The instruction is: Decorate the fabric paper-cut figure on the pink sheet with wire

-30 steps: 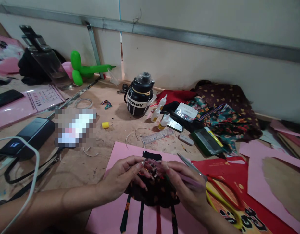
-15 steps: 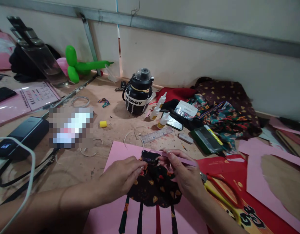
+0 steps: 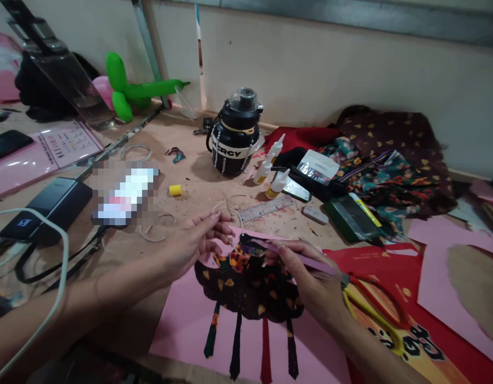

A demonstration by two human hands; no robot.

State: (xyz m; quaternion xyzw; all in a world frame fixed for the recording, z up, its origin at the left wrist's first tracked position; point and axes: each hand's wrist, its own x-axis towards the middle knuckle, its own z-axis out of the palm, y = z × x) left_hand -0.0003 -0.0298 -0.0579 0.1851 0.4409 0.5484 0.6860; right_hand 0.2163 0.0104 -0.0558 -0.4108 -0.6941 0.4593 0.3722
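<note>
My left hand (image 3: 206,237) is raised just left of the fabric piece, its fingers apart and loosely curled, with nothing in them. In my right hand (image 3: 306,272) is a slim purple pair of tweezers (image 3: 318,265), its tip over the dark top of the piece. That scalloped dark fabric piece (image 3: 246,290) has yellow leaf prints and a patch of orange flowers (image 3: 239,260). It lies on a pink sheet (image 3: 182,325). Several narrow fabric strips, one of them a red strip (image 3: 265,346), run down the sheet below it.
Red-and-yellow scissors (image 3: 376,304) lie on a red printed bag (image 3: 390,266) at the right. Beyond the sheet are a clear ruler (image 3: 266,209), small glue bottles (image 3: 277,184), a black jug (image 3: 234,138) and floral fabric (image 3: 386,181). A phone (image 3: 128,197) and a power bank (image 3: 48,210) lie left.
My left hand has let go of the fabric piece and moved up and left, its fingers opening. My right hand still holds the tweezers over it. The view has tilted down slightly.
</note>
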